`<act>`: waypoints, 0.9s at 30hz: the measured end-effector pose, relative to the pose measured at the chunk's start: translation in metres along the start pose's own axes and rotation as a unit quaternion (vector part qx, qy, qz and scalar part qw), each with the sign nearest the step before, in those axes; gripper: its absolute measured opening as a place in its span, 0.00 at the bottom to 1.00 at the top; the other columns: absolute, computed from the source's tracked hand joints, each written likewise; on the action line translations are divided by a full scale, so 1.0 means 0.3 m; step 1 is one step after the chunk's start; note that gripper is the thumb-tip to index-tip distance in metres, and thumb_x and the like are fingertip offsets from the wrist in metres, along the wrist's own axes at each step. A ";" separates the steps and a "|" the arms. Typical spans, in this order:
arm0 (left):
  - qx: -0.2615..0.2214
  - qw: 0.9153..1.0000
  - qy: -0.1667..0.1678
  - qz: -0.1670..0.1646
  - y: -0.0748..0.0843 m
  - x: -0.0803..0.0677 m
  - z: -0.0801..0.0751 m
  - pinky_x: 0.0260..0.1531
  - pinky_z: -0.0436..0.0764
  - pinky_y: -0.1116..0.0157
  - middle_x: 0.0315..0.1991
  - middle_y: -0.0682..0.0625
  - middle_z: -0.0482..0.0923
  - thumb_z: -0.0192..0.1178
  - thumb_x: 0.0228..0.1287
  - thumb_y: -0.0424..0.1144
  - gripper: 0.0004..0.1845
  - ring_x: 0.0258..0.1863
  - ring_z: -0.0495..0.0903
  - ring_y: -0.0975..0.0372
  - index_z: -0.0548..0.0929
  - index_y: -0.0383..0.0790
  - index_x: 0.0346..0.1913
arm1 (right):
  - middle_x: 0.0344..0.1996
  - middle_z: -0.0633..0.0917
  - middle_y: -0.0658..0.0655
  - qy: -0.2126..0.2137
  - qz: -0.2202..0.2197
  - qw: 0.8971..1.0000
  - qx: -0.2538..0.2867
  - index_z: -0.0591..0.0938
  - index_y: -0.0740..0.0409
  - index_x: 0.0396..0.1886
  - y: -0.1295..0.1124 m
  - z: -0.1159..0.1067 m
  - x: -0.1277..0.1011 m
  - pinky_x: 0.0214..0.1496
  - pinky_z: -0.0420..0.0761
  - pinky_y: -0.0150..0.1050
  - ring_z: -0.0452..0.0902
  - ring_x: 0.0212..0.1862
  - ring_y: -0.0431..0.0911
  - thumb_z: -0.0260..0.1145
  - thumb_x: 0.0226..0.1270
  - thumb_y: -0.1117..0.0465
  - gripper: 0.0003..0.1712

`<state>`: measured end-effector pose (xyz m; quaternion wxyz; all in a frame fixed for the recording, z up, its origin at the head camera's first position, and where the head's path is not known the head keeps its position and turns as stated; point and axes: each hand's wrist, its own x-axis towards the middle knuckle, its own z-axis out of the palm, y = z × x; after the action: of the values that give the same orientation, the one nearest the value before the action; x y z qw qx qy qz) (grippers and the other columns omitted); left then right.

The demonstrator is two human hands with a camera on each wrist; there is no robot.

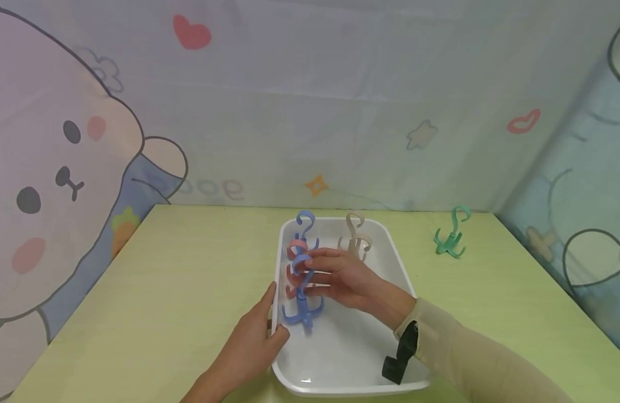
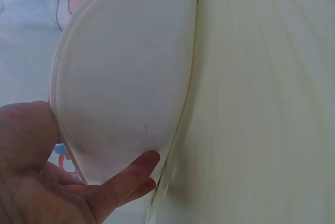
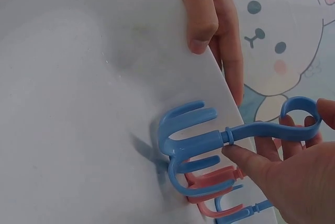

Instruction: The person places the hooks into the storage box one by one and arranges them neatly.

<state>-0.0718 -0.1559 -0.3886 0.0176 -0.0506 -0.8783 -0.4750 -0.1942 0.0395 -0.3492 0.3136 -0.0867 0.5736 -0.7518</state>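
A blue multi-prong hanging hook (image 1: 303, 313) is near the left wall of the white tray (image 1: 350, 358). My right hand (image 1: 347, 277) holds it by its stem and curved top, prongs down toward the tray floor, as the right wrist view shows the hook (image 3: 196, 143) up close. Just beyond lie a pink hook (image 3: 212, 179), partly hidden, and a second blue hook (image 1: 306, 221). My left hand (image 1: 249, 338) grips the tray's left wall, thumb over the rim; in the left wrist view its fingers (image 2: 128, 182) lie against the tray's outer side.
Beige hooks (image 1: 355, 224) lie at the tray's far end, partly behind my right hand. A green hook (image 1: 448, 244) is on the yellow-green table (image 1: 189, 268) to the right. A printed cloth (image 1: 289, 112) hangs behind. A black camera mount (image 1: 405, 352) is on my right wrist.
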 end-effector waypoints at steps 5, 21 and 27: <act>0.001 1.000 0.004 0.002 0.002 0.001 0.000 0.47 0.90 0.56 0.77 0.31 0.67 0.58 0.63 0.33 0.45 0.56 0.88 0.42 0.55 0.29 0.83 | 0.44 0.91 0.53 -0.004 -0.001 1.000 0.000 0.88 0.53 0.45 0.000 0.000 0.001 0.61 0.86 0.49 0.88 0.53 0.53 0.62 0.76 0.65 0.09; 0.005 1.000 -0.003 0.002 -0.004 0.001 0.003 0.47 0.89 0.54 0.78 0.32 0.67 0.58 0.63 0.32 0.45 0.55 0.88 0.43 0.55 0.29 0.83 | 0.44 0.90 0.54 -0.005 0.011 1.000 -0.001 0.87 0.54 0.47 0.021 -0.005 -0.014 0.64 0.85 0.52 0.88 0.51 0.51 0.64 0.74 0.64 0.08; 0.009 1.000 -0.003 0.001 -0.001 0.002 -0.001 0.48 0.89 0.53 0.78 0.31 0.66 0.58 0.62 0.32 0.45 0.55 0.88 0.42 0.55 0.29 0.83 | 0.44 0.89 0.54 -0.015 0.008 1.000 -0.007 0.88 0.52 0.43 0.019 -0.006 -0.018 0.61 0.87 0.47 0.87 0.50 0.50 0.64 0.74 0.63 0.07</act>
<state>-0.0723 -0.1562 -0.3885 0.0160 -0.0524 -0.8825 -0.4672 -0.1886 0.0433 -0.3537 0.3272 -0.0956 0.5750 -0.7437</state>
